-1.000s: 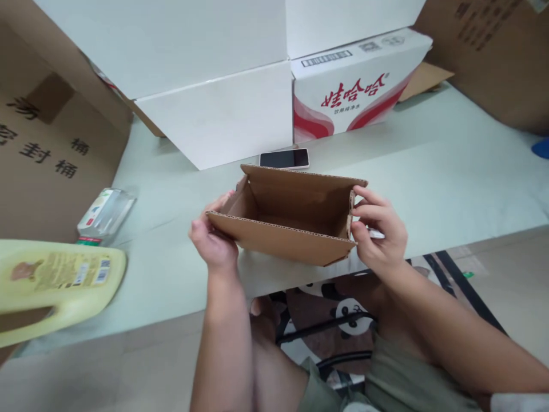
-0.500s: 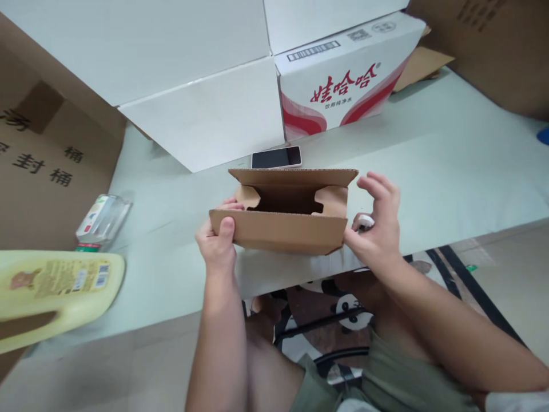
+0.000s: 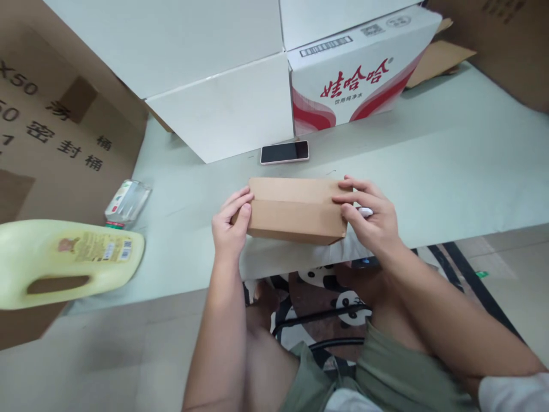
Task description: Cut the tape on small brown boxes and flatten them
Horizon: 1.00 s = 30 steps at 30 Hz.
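Observation:
A small brown cardboard box [image 3: 295,214] is between my hands over the table's near side, its two long top flaps folded down so that they meet along the middle. My left hand [image 3: 231,223] grips its left end, thumb in front and fingers along the top corner. At the right end, my right hand [image 3: 369,214] lays its fingers on the top flaps with the thumb at the front edge. A small white object [image 3: 365,212] is tucked in the right palm; its kind is mostly hidden. Behind the box lies a phone [image 3: 285,152], dark screen up.
White cartons [image 3: 223,109] and a red-and-white water carton [image 3: 360,86] stand at the back. To the left are a large printed cardboard box [image 3: 64,131], a clear plastic bottle [image 3: 127,203] on its side and a yellow jug [image 3: 107,243]. Flat cardboard [image 3: 441,63] lies at back right.
The box's long top flaps, raised before, are now folded down over the opening. My right hand has moved from beside the right end to fingers on top of the flaps. The view has shifted slightly.

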{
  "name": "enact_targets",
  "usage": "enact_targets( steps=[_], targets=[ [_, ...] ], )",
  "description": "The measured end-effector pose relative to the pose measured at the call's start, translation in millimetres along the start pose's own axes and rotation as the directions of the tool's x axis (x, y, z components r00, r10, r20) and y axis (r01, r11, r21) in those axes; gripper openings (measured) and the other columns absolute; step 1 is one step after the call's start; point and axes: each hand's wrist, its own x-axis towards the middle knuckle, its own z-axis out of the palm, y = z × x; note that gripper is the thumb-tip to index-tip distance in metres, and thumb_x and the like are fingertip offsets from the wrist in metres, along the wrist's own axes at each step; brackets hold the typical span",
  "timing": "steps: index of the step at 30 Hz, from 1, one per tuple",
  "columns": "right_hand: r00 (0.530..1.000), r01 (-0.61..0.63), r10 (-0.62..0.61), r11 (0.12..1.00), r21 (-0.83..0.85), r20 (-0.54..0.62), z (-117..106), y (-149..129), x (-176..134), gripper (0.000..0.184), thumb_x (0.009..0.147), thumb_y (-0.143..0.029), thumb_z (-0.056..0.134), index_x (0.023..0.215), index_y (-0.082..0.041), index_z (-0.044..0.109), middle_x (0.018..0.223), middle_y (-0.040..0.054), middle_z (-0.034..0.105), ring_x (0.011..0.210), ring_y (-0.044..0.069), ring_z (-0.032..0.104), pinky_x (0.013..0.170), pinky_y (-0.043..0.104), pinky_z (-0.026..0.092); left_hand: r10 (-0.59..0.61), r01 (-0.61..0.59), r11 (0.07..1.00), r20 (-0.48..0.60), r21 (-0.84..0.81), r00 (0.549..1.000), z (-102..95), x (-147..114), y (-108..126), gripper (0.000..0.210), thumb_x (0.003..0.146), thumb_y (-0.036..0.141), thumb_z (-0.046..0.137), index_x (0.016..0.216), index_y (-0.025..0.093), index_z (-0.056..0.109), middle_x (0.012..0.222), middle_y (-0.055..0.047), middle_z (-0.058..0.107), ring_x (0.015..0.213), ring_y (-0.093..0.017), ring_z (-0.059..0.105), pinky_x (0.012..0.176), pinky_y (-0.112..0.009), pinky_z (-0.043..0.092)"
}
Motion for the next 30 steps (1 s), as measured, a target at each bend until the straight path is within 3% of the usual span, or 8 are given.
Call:
enact_targets(
  steps=[6,11,15,18,20,23,28,30],
  targets=[
    [0.966,-0.259,0.258,0.965,-0.030,-0.034,-9,1,1,0.035,0.088,-0.035,0.064,0.122,-0.026,0.070,0.130,0.0125,0.070,0.118,0.031,0.069,0.079,0.045,0.064,-0.120,0.111,0.991,-0.126,-0.072,0.985,-8.6,5,-7,0.031,0.086,0.047,0.072,0.101,0.022,0.082,0.125,-0.010,0.075,0.127,-0.028,0.066,0.119,-0.049,0.042],
    [0.843,-0.408,0.389,0.913,-0.031,0.373,-10,4,4,0.050,0.089,-0.039,0.063,0.138,-0.028,0.063,0.137,0.0111,0.069,0.118,0.031,0.070,0.081,0.045,0.064,-0.174,0.175,0.984,-0.204,-0.012,0.963,-18.0,15,-9,0.029,0.084,0.042,0.073,0.099,0.019,0.081,0.123,-0.014,0.075,0.126,-0.029,0.066,0.119,-0.051,0.042],
    [0.775,-0.465,0.437,0.883,-0.057,0.457,-6,4,9,0.063,0.091,-0.041,0.061,0.152,-0.029,0.049,0.141,0.0128,0.066,0.115,0.031,0.070,0.077,0.044,0.064,-0.135,0.156,0.986,-0.255,0.065,0.957,-21.9,17,-10,0.031,0.087,0.045,0.071,0.100,0.018,0.081,0.121,-0.014,0.076,0.123,-0.029,0.068,0.119,-0.050,0.042],
    [0.822,-0.407,0.298,0.903,0.135,0.486,-1,6,8,0.076,0.092,-0.044,0.061,0.161,-0.033,0.030,0.145,0.0123,0.063,0.116,0.031,0.070,0.076,0.043,0.065,-0.158,0.172,0.985,-0.269,0.027,0.950,-22.3,14,-15,0.048,0.089,0.062,0.063,0.106,0.021,0.079,0.127,-0.013,0.074,0.128,-0.030,0.065,0.118,-0.048,0.043],
    [0.872,-0.320,0.168,0.906,0.276,0.459,2,7,5,0.083,0.093,-0.050,0.062,0.163,-0.037,0.020,0.160,0.0107,0.048,0.137,0.032,0.058,0.084,0.044,0.064,-0.218,0.208,0.975,-0.139,-0.080,0.966,-18.1,11,-17,0.066,0.084,0.077,0.057,0.120,0.024,0.074,0.136,-0.013,0.069,0.131,-0.031,0.063,0.115,-0.048,0.047],
    [0.881,-0.269,0.098,0.908,0.322,0.462,4,8,2,0.081,0.095,-0.053,0.059,0.163,-0.041,0.018,0.171,0.0050,0.027,0.153,0.031,0.038,0.102,0.051,0.058,-0.261,0.276,0.951,0.113,-0.143,0.959,-2.9,4,-14,0.083,0.071,0.079,0.070,0.132,0.022,0.066,0.139,-0.017,0.066,0.131,-0.033,0.062,0.108,-0.045,0.051],
    [0.895,-0.188,0.048,0.942,0.277,0.443,3,11,-1,0.079,0.095,-0.052,0.060,0.163,-0.040,0.022,0.173,0.0027,0.021,0.157,0.027,0.030,0.126,0.055,0.032,-0.363,0.389,0.913,0.191,-0.122,0.912,22.0,-2,-2,0.072,0.070,0.077,0.073,0.110,0.018,0.074,0.114,-0.017,0.076,0.111,-0.033,0.071,0.094,-0.043,0.057],
    [0.899,-0.170,0.032,0.945,0.279,0.437,2,12,-3,0.079,0.096,-0.050,0.061,0.163,-0.039,0.022,0.173,0.0050,0.022,0.155,0.029,0.034,0.125,0.055,0.034,-0.396,0.418,0.898,0.166,-0.136,0.903,24.4,-3,-1,0.069,0.070,0.078,0.072,0.103,0.017,0.074,0.108,-0.015,0.077,0.107,-0.032,0.071,0.092,-0.043,0.057]
  ],
)
